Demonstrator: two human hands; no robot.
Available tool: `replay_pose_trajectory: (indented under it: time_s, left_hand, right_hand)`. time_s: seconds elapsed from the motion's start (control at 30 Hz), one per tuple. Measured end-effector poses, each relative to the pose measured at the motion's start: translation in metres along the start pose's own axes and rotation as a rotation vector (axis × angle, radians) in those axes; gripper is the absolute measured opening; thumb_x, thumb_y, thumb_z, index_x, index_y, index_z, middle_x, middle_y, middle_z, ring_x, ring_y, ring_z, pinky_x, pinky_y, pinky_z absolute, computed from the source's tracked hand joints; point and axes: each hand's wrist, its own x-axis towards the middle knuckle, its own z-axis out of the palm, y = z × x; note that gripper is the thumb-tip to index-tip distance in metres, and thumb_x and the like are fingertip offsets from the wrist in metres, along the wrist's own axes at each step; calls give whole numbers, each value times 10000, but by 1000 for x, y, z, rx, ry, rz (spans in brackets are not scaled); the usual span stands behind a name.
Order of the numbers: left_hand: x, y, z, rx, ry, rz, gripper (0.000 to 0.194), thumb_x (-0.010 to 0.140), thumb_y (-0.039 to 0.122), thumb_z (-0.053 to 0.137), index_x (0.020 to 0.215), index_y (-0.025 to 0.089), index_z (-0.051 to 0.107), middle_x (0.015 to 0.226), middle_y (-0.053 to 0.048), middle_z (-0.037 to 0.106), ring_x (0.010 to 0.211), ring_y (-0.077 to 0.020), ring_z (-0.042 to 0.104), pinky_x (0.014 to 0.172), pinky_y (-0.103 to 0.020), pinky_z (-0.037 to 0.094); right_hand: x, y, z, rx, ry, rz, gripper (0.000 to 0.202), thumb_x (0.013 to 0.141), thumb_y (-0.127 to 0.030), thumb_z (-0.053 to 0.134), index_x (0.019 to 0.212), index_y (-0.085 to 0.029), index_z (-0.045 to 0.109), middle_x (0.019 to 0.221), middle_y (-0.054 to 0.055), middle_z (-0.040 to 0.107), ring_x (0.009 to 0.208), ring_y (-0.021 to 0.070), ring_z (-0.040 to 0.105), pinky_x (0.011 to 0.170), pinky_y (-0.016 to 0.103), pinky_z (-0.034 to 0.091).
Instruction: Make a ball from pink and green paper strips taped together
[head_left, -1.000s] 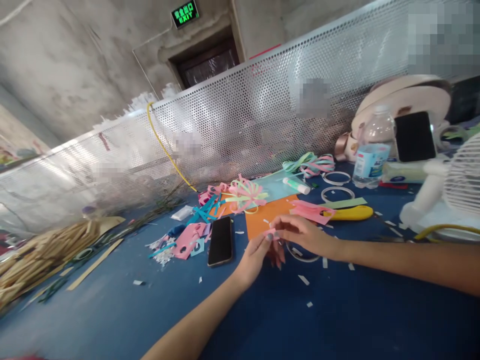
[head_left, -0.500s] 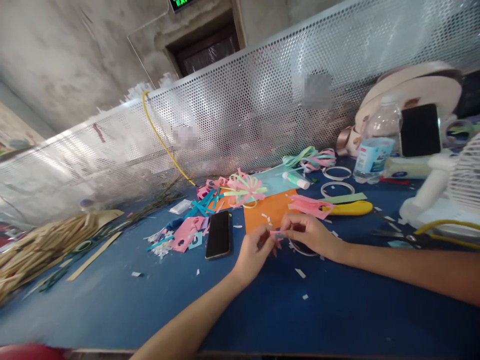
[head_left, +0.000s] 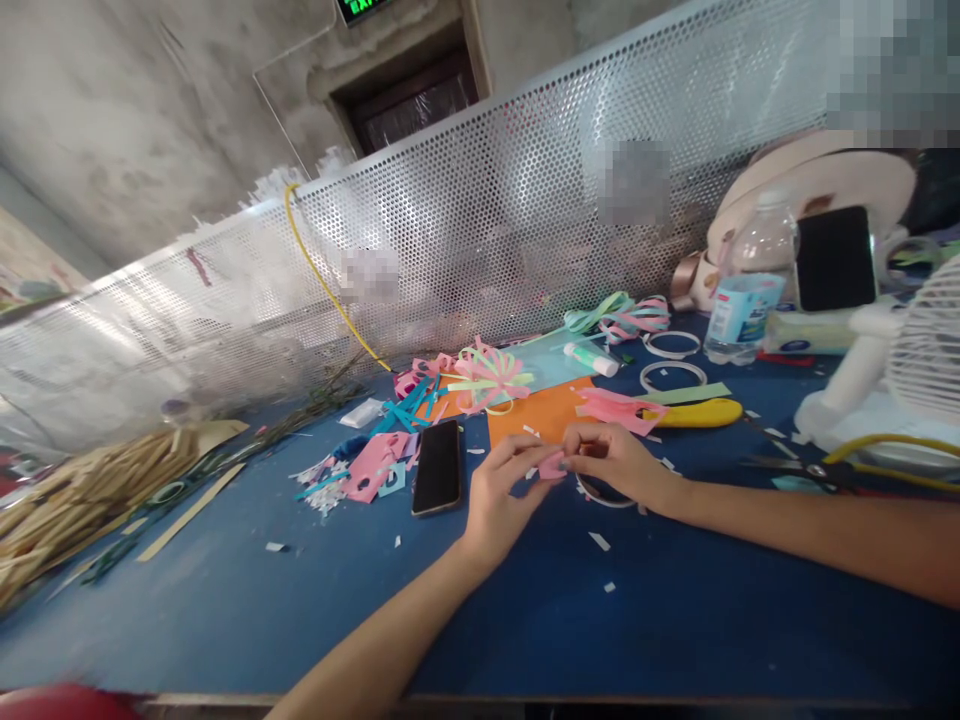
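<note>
A small piece of pink paper (head_left: 552,465) is between my two hands, over the near edge of an orange sheet (head_left: 536,412). My left hand (head_left: 499,500) has its fingers around the left side of the paper, thumb below. From the right, my right hand (head_left: 619,465) pinches the paper's other side between thumb and forefinger. A round ring (head_left: 611,500) lies partly hidden under my right hand. Just beyond that hand are a crumpled pink paper piece (head_left: 615,410) and a yellow-handled tool (head_left: 697,414).
A phone (head_left: 437,468) lies left of my hands, near pink cut-outs (head_left: 375,465). Behind are a paper-strip bow (head_left: 491,378) and a glue stick (head_left: 592,358). Scissors (head_left: 817,472), a bottle (head_left: 746,300) and a white fan (head_left: 930,350) stand or lie right. A perforated metal screen (head_left: 465,240) borders the back.
My left hand's fingers have straightened and lifted, and more of the pink paper's face shows. My right hand stays in nearly the same place.
</note>
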Motion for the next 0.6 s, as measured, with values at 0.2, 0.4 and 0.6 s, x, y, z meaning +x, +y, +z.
replay_pose_trajectory:
  time_s: [0.2,0.4,0.6]
  left_hand:
    - [3,2,2,-305,15,-111,279,796,208,805,1072,245,781,1028,-81,679,933,-187,638,724,-247,521]
    - [2,3,2,-492,-18,-212,306,776,216,825,1075,271,789,1068,-83,652,1028,-214,613,819,-275,516]
    - [2,2,3,-545,-20,-258,307,766,215,831,1064,278,794,1074,-83,624,1044,-222,598,841,-290,516]
  right_hand:
    - [2,9,-5,75,-77,-80,180,820,-360,755,795,-221,643,707,-37,558,619,122,519,579,256,412]
    - [4,2,-5,100,-125,-103,150,837,-368,739,805,-226,701,723,-19,600,705,150,569,657,275,445]
    - [4,-2,-5,96,-150,-69,186,832,-397,745,822,-217,698,764,-16,609,660,134,561,618,269,447]
